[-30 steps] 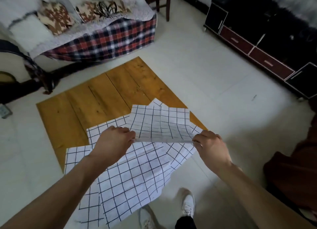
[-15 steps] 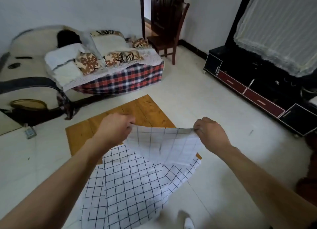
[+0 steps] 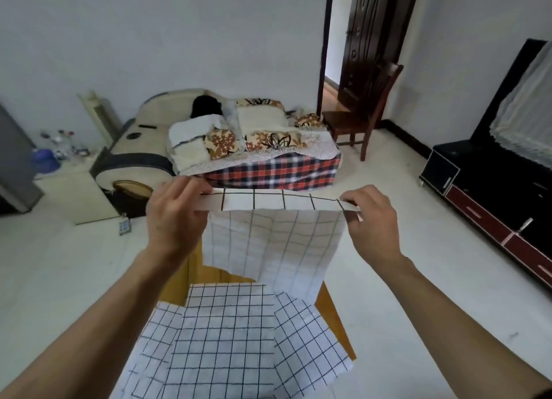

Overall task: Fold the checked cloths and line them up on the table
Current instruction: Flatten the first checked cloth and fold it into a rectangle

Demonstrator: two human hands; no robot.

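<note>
A white cloth with a black check hangs in the air in front of me, its top edge folded over. My left hand pinches its upper left corner and my right hand pinches its upper right corner. Below it, several more checked cloths lie spread and overlapping on a low wooden table, whose top is mostly covered.
A sofa with cushions and a red plaid cover stands beyond the table. A wooden chair sits by the doorway. A black TV cabinet runs along the right wall. Pale tiled floor surrounds the table.
Both hands have lifted the cloth from just above the table to chest height, so it hangs free. The camera has tilted up, showing more of the room.
</note>
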